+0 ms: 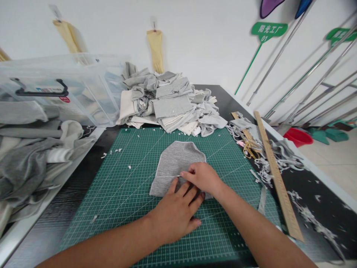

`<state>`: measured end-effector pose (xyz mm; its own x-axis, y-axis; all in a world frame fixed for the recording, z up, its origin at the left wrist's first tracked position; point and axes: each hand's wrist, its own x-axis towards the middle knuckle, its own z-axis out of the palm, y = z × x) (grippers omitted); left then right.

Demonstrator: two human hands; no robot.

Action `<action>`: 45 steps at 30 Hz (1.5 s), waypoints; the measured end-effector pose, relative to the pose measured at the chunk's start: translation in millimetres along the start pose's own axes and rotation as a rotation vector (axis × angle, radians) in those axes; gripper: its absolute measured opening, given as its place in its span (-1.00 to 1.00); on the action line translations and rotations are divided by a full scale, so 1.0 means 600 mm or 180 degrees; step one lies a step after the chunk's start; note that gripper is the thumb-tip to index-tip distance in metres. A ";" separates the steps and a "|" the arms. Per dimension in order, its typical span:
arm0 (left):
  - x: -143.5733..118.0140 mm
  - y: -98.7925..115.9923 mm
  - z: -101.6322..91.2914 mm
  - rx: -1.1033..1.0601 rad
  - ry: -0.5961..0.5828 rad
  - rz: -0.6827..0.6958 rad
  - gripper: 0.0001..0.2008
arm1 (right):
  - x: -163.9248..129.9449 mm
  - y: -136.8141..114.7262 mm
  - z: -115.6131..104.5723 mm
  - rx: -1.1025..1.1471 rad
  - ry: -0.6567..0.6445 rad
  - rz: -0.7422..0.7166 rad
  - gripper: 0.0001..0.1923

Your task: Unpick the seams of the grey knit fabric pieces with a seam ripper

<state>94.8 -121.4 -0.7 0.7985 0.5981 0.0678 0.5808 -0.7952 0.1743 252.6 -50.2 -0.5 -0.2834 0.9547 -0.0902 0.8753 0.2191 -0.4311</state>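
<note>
A grey piece of sewn fabric with a pale edge lies flat on the green cutting mat. A light stitched seam crosses it from side to side. My left hand presses on its lower part, palm down with the fingers spread. Pinched between the thumb and fingers of my right hand is a thin metal tool, its tip touching the fabric at the seam. Most of that tool is hidden in the hand, so its kind does not show.
Behind the mat rises a heap of grey and cream fabric pieces. A clear plastic bin and more cloth stand left. On the right lie a wooden ruler, gold-handled scissors and thread scraps.
</note>
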 end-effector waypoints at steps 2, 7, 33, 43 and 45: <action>0.000 0.000 0.000 -0.0007 -0.0009 -0.0009 -0.41 | 0.000 0.002 0.001 0.0010 0.0009 -0.0002 -0.56; -0.001 0.000 -0.002 -0.0017 -0.0025 0.0011 -0.41 | 0.001 0.007 0.000 0.0104 0.0021 -0.0022 -0.56; -0.001 -0.002 -0.003 -0.0063 -0.0023 0.0009 -0.40 | 0.001 0.002 0.000 -0.0054 0.0021 -0.0040 -0.56; 0.001 -0.001 -0.004 -0.0067 -0.0026 -0.0011 -0.40 | -0.001 -0.009 -0.003 -0.0166 -0.0053 0.0079 -0.55; 0.001 -0.001 -0.004 -0.0070 -0.0032 -0.0013 -0.40 | -0.001 -0.008 -0.002 -0.0159 -0.0047 0.0049 -0.55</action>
<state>94.6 -120.6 1.8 0.7979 0.6001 0.0571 0.5804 -0.7903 0.1962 249.1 -51.4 2.7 -0.2750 0.9551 -0.1099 0.8980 0.2143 -0.3843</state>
